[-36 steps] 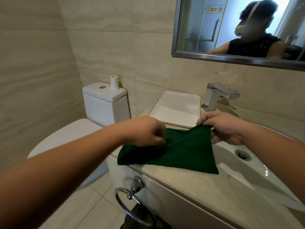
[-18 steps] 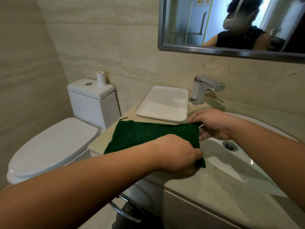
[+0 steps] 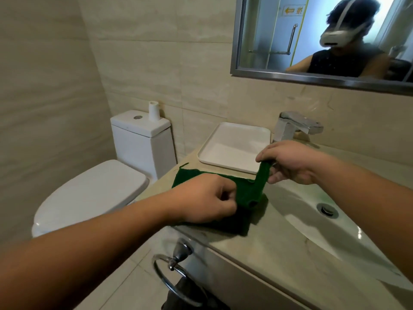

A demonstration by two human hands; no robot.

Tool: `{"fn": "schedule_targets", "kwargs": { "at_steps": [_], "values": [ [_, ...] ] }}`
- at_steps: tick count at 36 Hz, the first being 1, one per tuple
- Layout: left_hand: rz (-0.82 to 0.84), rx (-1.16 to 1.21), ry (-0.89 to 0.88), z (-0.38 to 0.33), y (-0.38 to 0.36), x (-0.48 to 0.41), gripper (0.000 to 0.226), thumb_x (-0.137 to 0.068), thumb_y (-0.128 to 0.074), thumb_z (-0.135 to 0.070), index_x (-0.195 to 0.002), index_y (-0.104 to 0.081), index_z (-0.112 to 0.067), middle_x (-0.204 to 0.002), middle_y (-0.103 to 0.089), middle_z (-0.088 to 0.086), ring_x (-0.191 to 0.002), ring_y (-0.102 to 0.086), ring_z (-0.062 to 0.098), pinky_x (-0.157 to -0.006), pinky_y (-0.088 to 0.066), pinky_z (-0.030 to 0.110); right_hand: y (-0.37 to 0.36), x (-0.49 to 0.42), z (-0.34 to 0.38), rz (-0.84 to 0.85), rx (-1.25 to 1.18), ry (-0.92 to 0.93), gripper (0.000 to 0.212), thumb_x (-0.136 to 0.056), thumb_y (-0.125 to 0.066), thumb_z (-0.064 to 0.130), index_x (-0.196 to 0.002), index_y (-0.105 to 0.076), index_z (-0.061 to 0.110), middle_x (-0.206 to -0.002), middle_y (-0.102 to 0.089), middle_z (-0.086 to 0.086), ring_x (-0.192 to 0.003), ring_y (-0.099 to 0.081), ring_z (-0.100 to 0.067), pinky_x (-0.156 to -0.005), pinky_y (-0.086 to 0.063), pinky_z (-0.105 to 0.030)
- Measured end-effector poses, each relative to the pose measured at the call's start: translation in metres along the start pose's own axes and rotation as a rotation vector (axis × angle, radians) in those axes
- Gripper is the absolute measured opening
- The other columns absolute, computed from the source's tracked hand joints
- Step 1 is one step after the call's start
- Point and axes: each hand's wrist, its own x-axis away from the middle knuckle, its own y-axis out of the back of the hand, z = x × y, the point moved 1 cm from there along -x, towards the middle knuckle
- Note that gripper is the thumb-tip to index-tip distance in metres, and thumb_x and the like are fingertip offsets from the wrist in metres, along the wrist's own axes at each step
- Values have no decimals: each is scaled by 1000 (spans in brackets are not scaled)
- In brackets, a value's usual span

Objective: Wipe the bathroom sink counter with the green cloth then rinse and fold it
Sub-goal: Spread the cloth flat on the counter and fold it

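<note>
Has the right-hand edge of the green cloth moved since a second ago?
Yes. The right hand has lifted the green cloth's edge off the beige stone counter, beside the white tray.

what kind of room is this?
A small bathroom: a white toilet stands beside a stone counter with a sink and tap, and a mirror hangs above.

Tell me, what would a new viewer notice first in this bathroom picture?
First, the dark green cloth on the counter, pinched by the left hand and lifted at one corner by the right hand. Behind it lies a white tray beside the tap.
</note>
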Motion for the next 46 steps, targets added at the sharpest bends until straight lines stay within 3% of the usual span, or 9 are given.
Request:
{"fn": "schedule_targets", "kwargs": {
  "at_steps": [12, 15, 17, 22, 25, 28, 34, 40, 46],
  "values": [
    [38, 354, 417, 74, 33, 82, 16, -96, -62, -19, -85, -69, -10, -64, -65, 4, -54, -54, 16, -50, -40, 26, -110, -24, 59, 232, 2, 22, 27, -95, -64, 3, -117, -61, -13, -71, -67, -18, -63, -73, -28, -54, -63, -32],
    [87, 347, 477, 82, 36, 92, 21, -97, -61, -22, -87, -70, -7, -65, -67, 7, -53, -56, 17, -49, -37, 28, -135, -28, 65, 251, 18, 43, 30, -97, -61, 5, -121, -58, -13, -80, -70, -20, -65, -74, -28, -59, -65, -35],
    [111, 133, 505, 83, 39, 93, 31, -99, -60, -33, -84, -71, -8, -64, -69, 3, -51, -59, 13, -54, -45, 28, -147, -27, 65, 262, 68, 61, 30, -100, -56, 5, -128, -55, -5, -100, -71, -23, -73, -77, -31, -65, -66, -37],
    [-108, -442, 195, 79, 49, 89, 19, -94, -67, -48, -99, -61, -31, -87, -61, -10, -77, -59, 9, -64, -44, 23, -151, -21, 60, 268, 295, 177, 35, -97, -58, 6, -132, -60, 9, -110, -72, -18, -92, -77, -32, -72, -65, -36],
    [-78, -533, -142, 88, 42, 85, 50, -85, -76, -50, -128, -54, -35, -122, -53, -10, -106, -50, 6, -84, -47, 21, -141, -2, 54, 238, 665, 388, 11, -95, -63, 18, -104, -70, 19, -93, -74, -5, -82, -75, -21, -67, -62, -31],
    [1, -618, -232, 103, 32, 78, 72, -80, -81, -54, -141, -49, -34, -137, -49, -5, -121, -45, 13, -98, -44, 28, -130, 25, 41, 321, 1064, 565, 10, -91, -68, 40, -94, -65, 30, -87, -67, 7, -81, -64, -11, -73, -52, -32],
    [-104, -691, -313, 110, 25, 71, 37, -87, -76, -35, -119, -56, -30, -112, -57, -6, -97, -52, 10, -76, -57, 35, -126, 58, 6, 356, 1404, 747, 55, -74, -68, 77, -104, -50, 34, -99, -51, 12, -88, -49, -9, -76, -47, -32],
    [-61, -630, -266, 108, 29, 74, 19, -87, -65, -36, -103, -58, -29, -97, -51, -10, -80, -42, 6, -65, -47, 29, -126, 63, -4, 336, 1401, 834, 59, -75, -62, 78, -112, -52, 34, -104, -50, 10, -97, -49, -13, -83, -48, -33],
    [-30, -394, -97, 96, 36, 74, 7, -89, -58, -36, -94, -57, -31, -85, -56, -11, -75, -55, 9, -68, -51, 35, -120, 83, -16, 258, 1528, 892, 57, -85, -48, 74, -121, -56, 31, -111, -53, 8, -101, -56, -17, -83, -54, -38]
  ]
}}
